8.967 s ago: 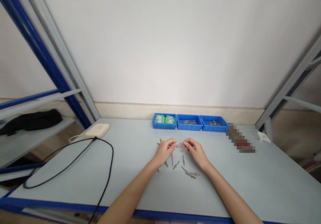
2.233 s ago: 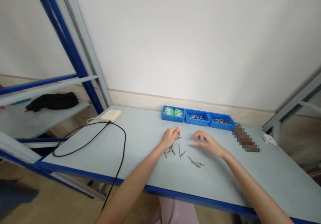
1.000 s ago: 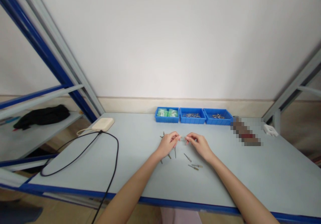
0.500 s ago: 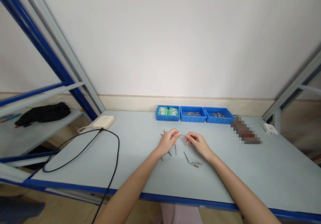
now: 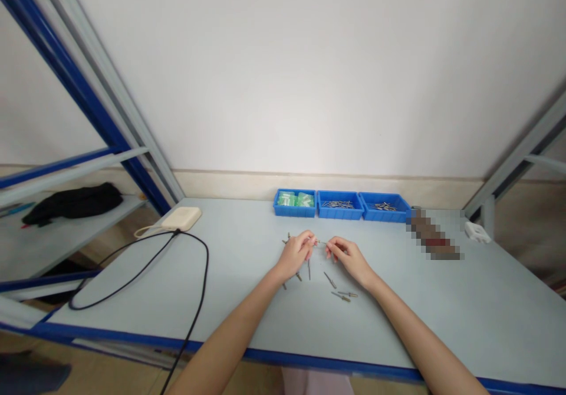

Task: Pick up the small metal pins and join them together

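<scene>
Two bare hands share one slim metal pin [image 5: 321, 242], above the bench [image 5: 247, 230] on the near side of the middle blue bin [image 5: 339, 213]. The left hand [image 5: 295, 254] pinches one end in its grip; the right hand [image 5: 349, 257] has thumb and forefinger closed on the other. So thin a piece probably wants a light squeeze close to each tip, both wrists level and any push kept along its length, since a sideways load could bend or flick it. Loose metal pieces [image 5: 330, 280], thin shanks with thicker, brassy-looking ends, lie farther out from that bin, on its near side, some partly behind the left hand. The bin looks like ribbed, glossy plastic, its contents stiff and needle-like; the bench top looks smooth and matt.
</scene>
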A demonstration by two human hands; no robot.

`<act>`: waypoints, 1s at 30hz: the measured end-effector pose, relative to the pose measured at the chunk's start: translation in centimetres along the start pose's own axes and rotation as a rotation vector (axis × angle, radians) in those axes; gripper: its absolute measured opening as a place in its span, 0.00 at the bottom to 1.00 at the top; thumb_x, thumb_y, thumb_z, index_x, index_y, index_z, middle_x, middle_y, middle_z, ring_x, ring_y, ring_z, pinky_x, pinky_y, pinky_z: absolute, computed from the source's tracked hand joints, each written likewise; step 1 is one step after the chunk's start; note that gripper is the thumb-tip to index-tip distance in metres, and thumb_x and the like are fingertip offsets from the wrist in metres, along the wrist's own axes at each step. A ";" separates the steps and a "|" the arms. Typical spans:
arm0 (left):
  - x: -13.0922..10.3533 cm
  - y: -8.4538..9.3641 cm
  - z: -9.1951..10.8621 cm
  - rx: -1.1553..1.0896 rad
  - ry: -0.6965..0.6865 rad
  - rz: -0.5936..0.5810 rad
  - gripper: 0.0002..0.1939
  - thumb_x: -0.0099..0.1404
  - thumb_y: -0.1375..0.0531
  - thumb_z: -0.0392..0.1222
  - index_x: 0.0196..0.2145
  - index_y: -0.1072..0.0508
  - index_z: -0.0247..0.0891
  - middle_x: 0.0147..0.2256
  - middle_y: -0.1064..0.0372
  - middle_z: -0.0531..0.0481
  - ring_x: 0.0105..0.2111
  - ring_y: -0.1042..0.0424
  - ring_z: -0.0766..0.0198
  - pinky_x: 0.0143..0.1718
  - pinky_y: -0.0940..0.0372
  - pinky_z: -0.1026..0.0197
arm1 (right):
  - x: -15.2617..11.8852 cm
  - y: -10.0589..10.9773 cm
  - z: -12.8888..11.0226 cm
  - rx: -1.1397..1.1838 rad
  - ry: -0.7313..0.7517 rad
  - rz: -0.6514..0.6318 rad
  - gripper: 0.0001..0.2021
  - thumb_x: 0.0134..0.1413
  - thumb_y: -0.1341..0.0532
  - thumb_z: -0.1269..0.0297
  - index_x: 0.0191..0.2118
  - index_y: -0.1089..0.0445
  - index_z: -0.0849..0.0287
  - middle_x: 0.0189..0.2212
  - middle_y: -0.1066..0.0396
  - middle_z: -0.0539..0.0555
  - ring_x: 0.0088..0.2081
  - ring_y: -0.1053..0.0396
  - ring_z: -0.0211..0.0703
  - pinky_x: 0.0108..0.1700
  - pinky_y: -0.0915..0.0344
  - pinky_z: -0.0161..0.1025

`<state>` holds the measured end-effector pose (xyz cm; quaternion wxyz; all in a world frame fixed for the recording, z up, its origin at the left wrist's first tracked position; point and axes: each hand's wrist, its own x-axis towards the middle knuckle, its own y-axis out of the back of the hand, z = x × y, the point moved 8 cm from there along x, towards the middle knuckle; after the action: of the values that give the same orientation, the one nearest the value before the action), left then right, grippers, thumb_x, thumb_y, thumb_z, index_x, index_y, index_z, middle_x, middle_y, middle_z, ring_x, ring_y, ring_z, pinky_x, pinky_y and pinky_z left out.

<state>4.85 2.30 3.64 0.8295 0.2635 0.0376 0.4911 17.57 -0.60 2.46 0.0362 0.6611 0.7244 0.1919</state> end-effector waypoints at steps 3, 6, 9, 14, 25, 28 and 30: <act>0.1 0.1 -0.1 0.047 -0.016 0.023 0.17 0.66 0.53 0.49 0.23 0.41 0.38 0.18 0.45 0.58 0.20 0.43 0.68 0.26 0.48 0.66 | 0.1 0.1 0.2 0.012 0.000 0.005 0.16 0.57 0.46 0.54 0.25 0.34 0.59 0.23 0.35 0.49 0.25 0.40 0.37 0.32 0.42 0.35; 0.3 0.2 -0.3 0.093 -0.034 0.046 0.19 0.65 0.52 0.50 0.21 0.43 0.37 0.19 0.46 0.57 0.21 0.44 0.68 0.25 0.50 0.65 | 0.1 -0.1 0.2 0.053 -0.005 -0.028 0.18 0.56 0.46 0.52 0.23 0.36 0.59 0.21 0.37 0.49 0.25 0.40 0.37 0.32 0.42 0.35; 0.3 0.2 -0.4 0.110 -0.021 0.040 0.20 0.65 0.52 0.51 0.20 0.44 0.37 0.18 0.47 0.57 0.21 0.45 0.68 0.26 0.51 0.65 | 0.0 -0.4 0.1 0.098 -0.017 -0.060 0.20 0.56 0.46 0.50 0.22 0.37 0.59 0.20 0.38 0.49 0.25 0.40 0.37 0.32 0.42 0.36; 0.1 0.2 -0.2 0.069 -0.004 0.026 0.15 0.65 0.51 0.50 0.26 0.37 0.37 0.19 0.45 0.57 0.21 0.44 0.68 0.25 0.50 0.66 | 0.1 -0.1 0.3 0.106 -0.027 -0.026 0.17 0.55 0.45 0.51 0.25 0.35 0.59 0.22 0.36 0.49 0.24 0.40 0.36 0.31 0.42 0.36; 0.1 0.0 -0.2 0.046 -0.004 0.002 0.18 0.66 0.53 0.50 0.23 0.40 0.37 0.18 0.46 0.57 0.20 0.44 0.68 0.25 0.50 0.66 | -0.1 -0.6 -0.1 0.096 -0.018 -0.090 0.19 0.57 0.46 0.51 0.23 0.35 0.60 0.21 0.36 0.50 0.25 0.40 0.36 0.32 0.42 0.36; 0.0 0.0 -0.2 0.041 0.003 -0.006 0.15 0.65 0.51 0.49 0.26 0.38 0.38 0.17 0.46 0.59 0.19 0.45 0.69 0.24 0.50 0.67 | 0.0 -0.3 0.0 0.106 -0.023 -0.067 0.16 0.56 0.45 0.51 0.27 0.33 0.60 0.22 0.34 0.50 0.24 0.40 0.37 0.31 0.41 0.36; 0.0 0.0 -0.2 0.060 -0.016 -0.001 0.16 0.65 0.51 0.49 0.24 0.39 0.37 0.18 0.46 0.58 0.20 0.45 0.69 0.24 0.50 0.67 | 0.0 -0.3 0.1 0.104 -0.029 -0.067 0.17 0.55 0.45 0.51 0.26 0.33 0.59 0.22 0.35 0.50 0.24 0.40 0.37 0.31 0.41 0.36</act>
<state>4.83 2.37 3.50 0.8217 0.2921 0.0458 0.4872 17.34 -0.56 2.26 0.0189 0.6401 0.7546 0.1431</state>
